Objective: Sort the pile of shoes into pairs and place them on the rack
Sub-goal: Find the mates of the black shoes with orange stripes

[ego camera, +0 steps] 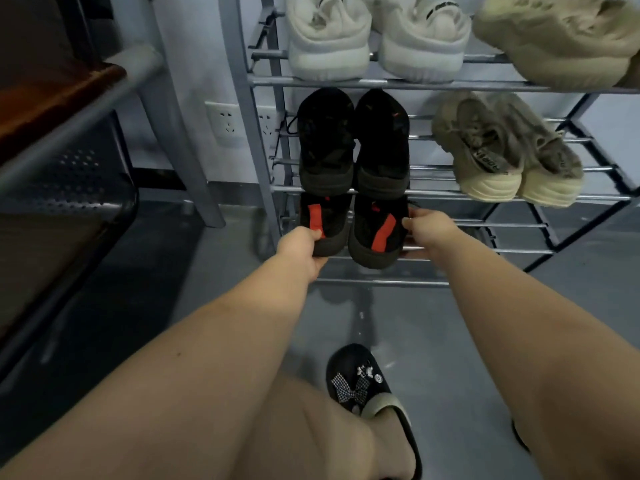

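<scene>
Shoes with black uppers and orange-red stripes sit side by side on the lowest shelf of the grey metal tube rack (346, 83), toes pointing away and heels toward the person. The left black-and-orange shoe (325, 225) is pinched at its heel by the left hand (301, 245), fingers curled closed over the rim. The right hand (429, 228) is partly closed, its fingertips pressing the outer side of the right black-and-orange shoe (377, 233); whether the thumb wraps under cannot be told.

Above them stand a pair of black trainers (353, 147) and, to the right, a pair of beige knit sneakers (502, 154). The top shelf holds two white chunky sneakers (377, 39) and a cream chunky shoe (561, 39) at the far right.

Risk lies mainly in the shelf itself: it is only spaced tubes, and both heels overhang the near tube. If the hands let go before the soles bridge two tubes, a shoe could tip back off the near edge or drop a toe through a gap. A hard push might also shove the right shoe askew, away from its mate. The person's foot in a black clog with a checked bow (360, 382) stands near the rack's base, right under any fall.
</scene>
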The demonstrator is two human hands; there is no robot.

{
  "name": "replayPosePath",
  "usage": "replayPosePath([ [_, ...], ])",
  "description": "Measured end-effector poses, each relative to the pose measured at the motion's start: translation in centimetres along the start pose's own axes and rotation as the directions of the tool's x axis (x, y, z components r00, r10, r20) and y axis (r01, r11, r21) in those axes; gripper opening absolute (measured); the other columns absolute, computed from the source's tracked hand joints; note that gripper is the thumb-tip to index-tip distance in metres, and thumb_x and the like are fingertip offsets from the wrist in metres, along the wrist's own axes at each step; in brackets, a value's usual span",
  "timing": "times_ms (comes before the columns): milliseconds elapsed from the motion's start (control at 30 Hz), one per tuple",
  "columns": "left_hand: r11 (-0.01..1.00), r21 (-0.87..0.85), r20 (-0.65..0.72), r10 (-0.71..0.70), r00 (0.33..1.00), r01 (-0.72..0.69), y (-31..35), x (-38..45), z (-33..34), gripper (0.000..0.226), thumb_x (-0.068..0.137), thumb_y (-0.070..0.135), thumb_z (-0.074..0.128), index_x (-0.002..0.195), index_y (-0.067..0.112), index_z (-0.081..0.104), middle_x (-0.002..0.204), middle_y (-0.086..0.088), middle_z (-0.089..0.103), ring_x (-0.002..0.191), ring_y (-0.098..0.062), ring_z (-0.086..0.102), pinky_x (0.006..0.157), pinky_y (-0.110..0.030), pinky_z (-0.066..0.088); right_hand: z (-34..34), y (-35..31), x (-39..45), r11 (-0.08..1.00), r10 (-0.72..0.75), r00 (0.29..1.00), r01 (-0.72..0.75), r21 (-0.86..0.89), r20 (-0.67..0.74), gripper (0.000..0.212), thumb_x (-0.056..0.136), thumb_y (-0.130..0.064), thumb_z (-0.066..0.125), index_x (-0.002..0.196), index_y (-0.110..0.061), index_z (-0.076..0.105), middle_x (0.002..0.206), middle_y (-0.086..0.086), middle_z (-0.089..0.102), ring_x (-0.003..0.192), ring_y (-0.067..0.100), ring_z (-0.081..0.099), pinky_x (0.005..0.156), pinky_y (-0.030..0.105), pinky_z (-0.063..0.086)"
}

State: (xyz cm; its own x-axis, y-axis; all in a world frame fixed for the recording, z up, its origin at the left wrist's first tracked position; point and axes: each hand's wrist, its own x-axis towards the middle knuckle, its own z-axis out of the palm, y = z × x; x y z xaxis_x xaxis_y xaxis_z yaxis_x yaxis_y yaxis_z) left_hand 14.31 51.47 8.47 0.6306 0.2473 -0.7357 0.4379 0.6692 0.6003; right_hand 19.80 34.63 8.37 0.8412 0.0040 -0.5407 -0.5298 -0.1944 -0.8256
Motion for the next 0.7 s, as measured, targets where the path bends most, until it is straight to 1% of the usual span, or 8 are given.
replayPosePath([
  [67, 1.0, 0.011, -0.004, 0.006, 1.0, -0.006, 0.7, 1.2, 0.3, 0.034, 0.094, -0.004, 0.042, 0.127, 0.0, 0.049, 0.095, -0.008, 0.056, 0.092, -0.023, 0.054, 0.091, -0.036, 0.045, 0.6, 0.0, 1.3, 1.0, -0.016, 1.0, 0.016, -0.004, -0.001, 0.035, 0.099, 0.0, 0.034, 0.127, -0.009, 0.053, 0.11, 0.018, 0.059, 0.095, 0.028, 0.056, 0.083, 0.049, 0.048],
  [133, 1.0, 0.018, -0.006, -0.004, 1.0, 0.004, 1.0, 2.5, 0.4, 0.033, 0.095, -0.004, 0.041, 0.126, -0.001, 0.049, 0.092, -0.008, 0.055, 0.088, -0.023, 0.054, 0.089, -0.035, 0.045, 1.2, -0.2, 2.5, 0.996, -0.04, 0.999, 0.04, -0.076, 0.003, 0.033, 0.098, -0.001, 0.037, 0.124, -0.009, 0.055, 0.103, 0.014, 0.059, 0.101, 0.031, 0.059, 0.09, 0.05, 0.049],
  [267, 0.997, 0.065, -0.041, -0.048, 0.998, 0.051, 0.4, 4.7, 0.0, 0.016, 0.095, -0.003, 0.04, 0.085, 0.002, 0.052, 0.078, -0.007, 0.052, 0.068, -0.019, 0.051, 0.087, -0.033, 0.043, 2.2, 0.5, 4.6, 0.992, -0.049, 0.999, 0.049, -0.112, 0.004, 0.035, 0.095, 0.003, 0.037, 0.12, -0.007, 0.059, 0.099, 0.014, 0.059, 0.094, 0.029, 0.059, 0.094, 0.055, 0.048],
  [333, 0.995, 0.087, -0.061, -0.053, 0.997, 0.058, 0.1, 5.7, -0.5, 0.015, 0.095, -0.003, 0.04, 0.099, 0.002, 0.054, 0.075, -0.006, 0.052, 0.069, -0.019, 0.053, 0.085, -0.034, 0.043, 2.6, 0.8, 5.0, 0.99, -0.065, 0.998, 0.065, -0.125, 0.007, 0.036, 0.095, 0.002, 0.038, 0.12, -0.009, 0.06, 0.099, 0.013, 0.059, 0.09, 0.027, 0.057, 0.093, 0.056, 0.049],
  [400, 0.995, 0.085, -0.076, -0.048, 0.996, 0.055, 0.0, 6.5, -1.1, 0.029, 0.095, -0.004, 0.041, 0.121, 0.003, 0.053, 0.075, -0.005, 0.053, 0.083, -0.021, 0.056, 0.086, -0.034, 0.045, 2.8, 1.2, 5.7, 0.994, -0.06, 0.998, 0.061, -0.091, 0.006, 0.036, 0.095, 0.0, 0.039, 0.123, -0.014, 0.059, 0.101, 0.012, 0.06, 0.091, 0.028, 0.058, 0.091, 0.056, 0.049],
  [500, 0.998, 0.054, -0.073, -0.039, 0.997, 0.043, -0.1, 7.2, -1.3, 0.034, 0.095, -0.003, 0.044, 0.128, 0.0, 0.051, 0.077, -0.006, 0.056, 0.095, -0.022, 0.054, 0.092, -0.035, 0.047, 3.3, 1.4, 6.7, 0.996, -0.071, 0.997, 0.071, -0.045, 0.004, 0.035, 0.096, 0.0, 0.04, 0.126, -0.01, 0.057, 0.103, 0.011, 0.059, 0.094, 0.026, 0.057, 0.095, 0.054, 0.048],
  [600, 0.997, 0.077, -0.097, -0.02, 0.995, 0.027, -0.3, 7.5, -1.2, 0.029, 0.094, -0.001, 0.049, 0.122, -0.001, 0.054, 0.1, -0.009, 0.062, 0.108, -0.024, 0.058, 0.089, -0.031, 0.047, 3.8, 1.3, 7.4, 0.997, -0.073, 0.997, 0.073, -0.021, -0.009, 0.034, 0.096, 0.002, 0.041, 0.126, -0.006, 0.055, 0.106, 0.011, 0.06, 0.097, 0.028, 0.058, 0.099, 0.053, 0.046],
  [700, 0.991, 0.129, -0.145, -0.004, 0.989, 0.023, -0.4, 8.1, -1.2, 0.025, 0.093, 0.001, 0.051, 0.118, 0.001, 0.056, 0.124, -0.013, 0.058, 0.115, -0.025, 0.057, 0.085, -0.029, 0.045, 3.8, 1.7, 8.1, 0.995, -0.044, 0.998, 0.048, 0.084, -0.043, 0.039, 0.095, 0.007, 0.043, 0.132, -0.004, 0.049, 0.126, 0.018, 0.059, 0.112, 0.033, 0.058, 0.102, 0.05, 0.044],
])
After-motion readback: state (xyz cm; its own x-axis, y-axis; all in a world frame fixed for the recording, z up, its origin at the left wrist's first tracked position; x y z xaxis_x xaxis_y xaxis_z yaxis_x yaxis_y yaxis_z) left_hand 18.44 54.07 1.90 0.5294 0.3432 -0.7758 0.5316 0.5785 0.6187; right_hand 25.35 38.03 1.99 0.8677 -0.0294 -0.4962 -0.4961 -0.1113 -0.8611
